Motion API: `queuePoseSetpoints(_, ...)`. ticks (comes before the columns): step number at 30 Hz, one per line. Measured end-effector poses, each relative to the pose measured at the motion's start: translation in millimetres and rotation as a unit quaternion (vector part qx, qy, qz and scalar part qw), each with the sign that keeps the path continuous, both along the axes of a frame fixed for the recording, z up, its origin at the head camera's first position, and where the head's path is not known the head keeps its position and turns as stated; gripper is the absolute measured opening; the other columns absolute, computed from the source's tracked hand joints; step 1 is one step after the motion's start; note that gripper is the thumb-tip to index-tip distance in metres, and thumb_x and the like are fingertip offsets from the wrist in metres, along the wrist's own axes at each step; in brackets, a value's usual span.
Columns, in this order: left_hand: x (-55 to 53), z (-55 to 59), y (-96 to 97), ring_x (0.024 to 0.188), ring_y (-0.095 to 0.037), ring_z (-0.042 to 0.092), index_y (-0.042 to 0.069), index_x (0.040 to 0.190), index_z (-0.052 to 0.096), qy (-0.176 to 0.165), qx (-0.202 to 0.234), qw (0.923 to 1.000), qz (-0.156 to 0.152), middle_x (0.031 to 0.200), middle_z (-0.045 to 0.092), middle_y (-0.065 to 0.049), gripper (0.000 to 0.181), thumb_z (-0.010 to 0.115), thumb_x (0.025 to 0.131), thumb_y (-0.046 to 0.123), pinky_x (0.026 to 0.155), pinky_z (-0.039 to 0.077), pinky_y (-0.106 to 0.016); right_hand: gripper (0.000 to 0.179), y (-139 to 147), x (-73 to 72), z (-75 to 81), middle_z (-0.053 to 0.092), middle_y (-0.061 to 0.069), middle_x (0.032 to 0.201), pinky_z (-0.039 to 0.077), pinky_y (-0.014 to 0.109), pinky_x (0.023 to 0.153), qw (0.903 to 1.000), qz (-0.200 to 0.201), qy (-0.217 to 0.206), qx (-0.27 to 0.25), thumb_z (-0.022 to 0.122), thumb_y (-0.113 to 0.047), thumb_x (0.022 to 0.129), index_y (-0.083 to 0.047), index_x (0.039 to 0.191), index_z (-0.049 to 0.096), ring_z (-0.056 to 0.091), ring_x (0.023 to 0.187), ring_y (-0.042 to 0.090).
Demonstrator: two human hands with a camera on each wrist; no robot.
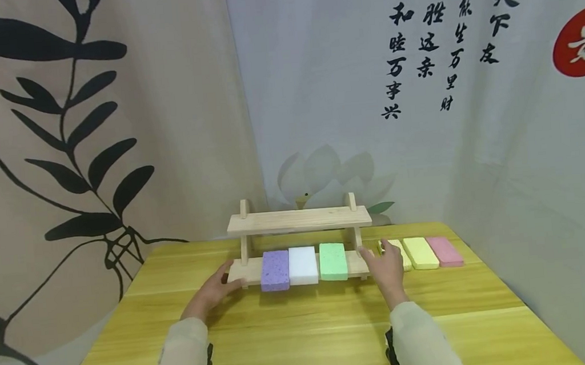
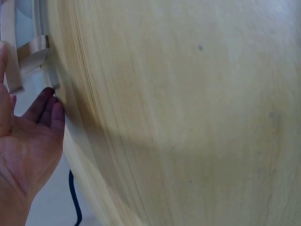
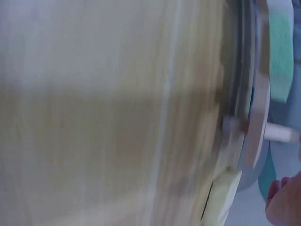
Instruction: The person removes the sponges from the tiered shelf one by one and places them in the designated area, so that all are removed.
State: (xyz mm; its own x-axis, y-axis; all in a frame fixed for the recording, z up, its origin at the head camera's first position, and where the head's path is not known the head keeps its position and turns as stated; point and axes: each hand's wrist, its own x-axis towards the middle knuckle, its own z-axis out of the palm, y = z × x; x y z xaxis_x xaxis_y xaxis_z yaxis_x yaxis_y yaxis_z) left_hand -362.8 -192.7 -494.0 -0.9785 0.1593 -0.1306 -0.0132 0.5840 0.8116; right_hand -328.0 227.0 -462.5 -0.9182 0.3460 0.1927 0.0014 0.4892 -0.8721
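Note:
A two-tier wooden rack (image 1: 299, 220) stands toward the back of the table. On its lower shelf sit a purple sponge (image 1: 275, 271), a white sponge (image 1: 303, 266) and a green sponge (image 1: 333, 262); purple and white are side by side, green slightly apart. My left hand (image 1: 212, 292) holds the shelf's left end, thumb at the front; in the left wrist view the other fingers (image 2: 57, 115) of that hand extend loosely. At the shelf's right end is my right hand (image 1: 389, 269), thumb close to the wood. It is partly cut off in the right wrist view, and contact is unclear.
Right of the rack, a pale yellow sponge (image 1: 405, 256) is partly covered by my right hand. Beside it lie another yellow sponge (image 1: 421, 253) and a pink sponge (image 1: 444, 252). Behind the wooden table (image 1: 295, 343) hangs a printed curtain (image 1: 195, 127).

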Motion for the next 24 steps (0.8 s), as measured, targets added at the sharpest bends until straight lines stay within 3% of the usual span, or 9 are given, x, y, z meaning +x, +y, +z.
queuePoseSetpoints(13, -1.9, -1.0, -2.4, 0.138, -0.052, 0.029, 0.013, 0.16, 0.013, 0.002, -0.004, 1.0, 0.001, 0.152, 0.029, -0.034, 0.09, 0.063, 0.095, 0.051, 0.109, 0.027, -0.066, 0.086, -70.1, 11.4, -14.5, 0.035, 0.028, 0.145, 0.038, 0.06, 0.103, 0.9999, -0.001, -0.004, 0.01, 0.074, -0.044, 0.088, 0.003, 0.149, 0.036, 0.039, 0.13, 0.045)
queuePoseSetpoints(24, -5.7, -5.5, -3.1, 0.14, -0.052, 0.026, 0.014, 0.16, 0.013, -0.003, -0.004, 1.0, 0.003, 0.154, 0.027, -0.033, 0.09, 0.063, 0.095, 0.05, 0.11, 0.025, -0.067, 0.088, -83.4, 14.2, -29.2, 0.04, 0.03, 0.139, 0.039, 0.057, 0.104, 0.9993, -0.012, -0.01, 0.033, 0.08, -0.041, 0.082, 0.005, 0.146, 0.041, 0.041, 0.128, 0.044)
